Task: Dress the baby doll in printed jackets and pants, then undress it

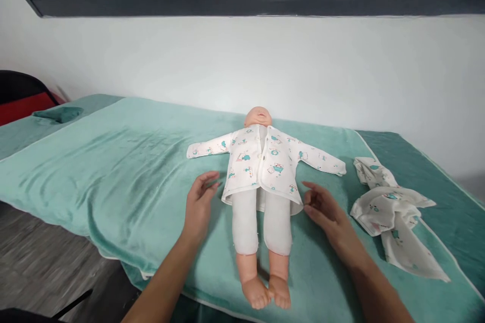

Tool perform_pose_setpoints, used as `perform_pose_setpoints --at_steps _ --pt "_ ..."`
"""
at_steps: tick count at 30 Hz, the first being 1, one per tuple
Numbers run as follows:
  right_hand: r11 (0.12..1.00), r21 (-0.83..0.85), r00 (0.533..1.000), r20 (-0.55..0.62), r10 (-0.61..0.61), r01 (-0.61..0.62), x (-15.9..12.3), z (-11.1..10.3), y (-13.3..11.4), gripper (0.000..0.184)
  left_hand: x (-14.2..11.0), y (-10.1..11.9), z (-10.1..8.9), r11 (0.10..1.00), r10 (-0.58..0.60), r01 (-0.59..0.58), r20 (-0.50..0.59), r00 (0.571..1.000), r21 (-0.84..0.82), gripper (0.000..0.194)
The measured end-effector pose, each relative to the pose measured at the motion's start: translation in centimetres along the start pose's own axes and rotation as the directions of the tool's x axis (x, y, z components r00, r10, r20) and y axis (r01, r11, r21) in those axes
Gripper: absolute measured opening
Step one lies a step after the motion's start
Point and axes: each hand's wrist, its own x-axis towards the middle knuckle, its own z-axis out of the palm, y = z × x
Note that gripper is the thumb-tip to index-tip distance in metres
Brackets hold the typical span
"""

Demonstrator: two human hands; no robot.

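doll (258, 117) is lying face up in the middle of the green cloth (132, 161), its head resting at the far side by the wall (151, 60) and its bare feet (258, 293) pointing near. its patterned jacket (278, 159) is spreading wide at both sleeves, the front edges meeting around mid-chest and parting toward the neck and hem. the left hand (197, 202) is hovering just beside the jacket's left edge, fingers curving and parted from the thumb, holding nothing. the right hand (325, 209) is curving loosely by the right hem corner, thumb and fingers standing apart; whether it is touching the hem is staying unclear. the doll is probably handling as fairly light, its padded white legs (244, 222) yielding softly while the smooth head and feet are likely feeling firm and a bit slippery. the padded trunk is offering the surest hold, and the jacket's hem corners are suiting a light pinch. crumpled patterned clothing (394, 207) is lying to the right, looking thin and limp. the green cloth is looking plush, wrinkling at left.
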Motion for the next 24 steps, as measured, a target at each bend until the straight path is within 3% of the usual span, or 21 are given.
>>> perform_pose_setpoints --at_steps 3,7,10,13,16,20,24 --pt "0.985 0.109 0.987 -0.072 0.144 -0.136 3.7 -0.8 0.6 0.033 3.1 0.5 1.0 0.956 -0.173 0.200 0.141 0.975 -0.215 0.032" --pt "0.933 0.245 0.959 -0.035 0.280 -0.264 8.8 0.9 0.9 0.029 7.0 0.4 3.4 0.882 -0.293 0.384 0.321 0.901 -0.273 0.054" --pt "0.901 0.310 0.932 -0.098 0.349 -0.304 10.8 2.6 0.9 0.034 8.6 -0.1 5.0 0.870 -0.277 0.390 0.355 0.893 -0.303 0.065" --pt "0.887 0.392 0.920 -0.196 0.338 -0.243 11.1 3.4 1.1 0.040 9.5 -0.4 5.9 0.869 -0.253 0.381 0.378 0.891 -0.316 0.070" --pt "0.865 0.472 0.927 -0.222 0.303 -0.170 10.7 3.4 1.3 0.044 10.1 -0.3 6.9 0.874 -0.257 0.380 0.374 0.891 -0.303 0.071" --pt "0.825 0.547 0.933 -0.203 0.296 -0.142 10.5 3.3 1.4 0.049 10.2 0.0 7.8 0.884 -0.270 0.370 0.335 0.903 -0.286 0.061" --pt "0.770 0.622 0.911 -0.218 0.349 -0.146 10.7 2.7 1.7 0.047 9.5 0.1 7.6 0.895 -0.285 0.348 0.244 0.927 -0.280 0.051"
